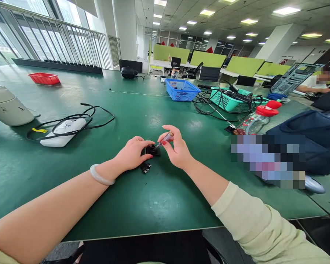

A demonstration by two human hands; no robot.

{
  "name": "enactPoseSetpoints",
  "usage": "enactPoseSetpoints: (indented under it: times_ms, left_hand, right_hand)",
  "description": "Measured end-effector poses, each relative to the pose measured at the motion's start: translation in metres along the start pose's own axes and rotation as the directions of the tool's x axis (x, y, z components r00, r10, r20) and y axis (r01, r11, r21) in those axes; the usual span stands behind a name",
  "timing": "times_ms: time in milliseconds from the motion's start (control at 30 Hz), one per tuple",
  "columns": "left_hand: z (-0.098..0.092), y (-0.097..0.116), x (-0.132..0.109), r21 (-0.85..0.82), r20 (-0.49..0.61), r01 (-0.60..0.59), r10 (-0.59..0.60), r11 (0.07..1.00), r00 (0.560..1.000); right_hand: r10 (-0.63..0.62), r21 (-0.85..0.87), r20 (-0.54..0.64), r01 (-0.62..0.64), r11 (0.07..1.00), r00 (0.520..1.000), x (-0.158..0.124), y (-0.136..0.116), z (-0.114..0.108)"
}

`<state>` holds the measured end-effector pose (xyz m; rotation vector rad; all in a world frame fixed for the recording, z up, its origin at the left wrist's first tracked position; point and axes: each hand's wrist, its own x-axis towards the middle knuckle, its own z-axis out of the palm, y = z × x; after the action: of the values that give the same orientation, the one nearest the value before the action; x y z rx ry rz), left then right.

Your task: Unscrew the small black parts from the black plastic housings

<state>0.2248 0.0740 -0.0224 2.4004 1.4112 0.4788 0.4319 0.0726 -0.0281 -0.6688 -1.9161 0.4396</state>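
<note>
My left hand (133,152) is closed on a small black plastic part (153,150), pinning it against the green table (107,209). In my right hand (176,149) is a small screwdriver (167,137) with a clear purplish handle, tilted with its tip down at the black part. The fingers of that hand wrap the handle near its top. Just in front of my left hand lies another small black piece (146,168) with shiny metal bits. What exactly the black parts are is too small to tell.
At left are a white device with a black strap (68,128) and a white container (9,106). A red tray (44,78), blue basket (182,90) and green basket of cables (228,101) stand farther back. At right are a red-lidded jar (254,119) and dark bag (308,135). Another person sits far right.
</note>
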Motion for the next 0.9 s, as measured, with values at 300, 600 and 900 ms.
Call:
enactPoseSetpoints:
  times_ms: [300,600,900]
  left_hand:
    - [-0.0022,0.0002,-0.0045,-0.027,0.029,-0.008,0.009,1.0,1.0]
    - [-0.0013,-0.0016,-0.0042,-0.038,0.005,-0.025,0.025,0.999,1.0]
    - [-0.0023,-0.0011,-0.0032,0.031,0.029,-0.012,0.011,0.999,1.0]
  right_hand:
    - [-0.09,-0.053,-0.223,0.08,0.995,0.971,-0.0022,-0.0044,-0.0044]
    - [-0.06,-0.117,-0.108,0.047,0.992,0.992,-0.0023,-0.0015,0.0014]
    - [0.109,-0.213,-0.167,-0.144,0.966,0.98,0.003,-0.0071,-0.001]
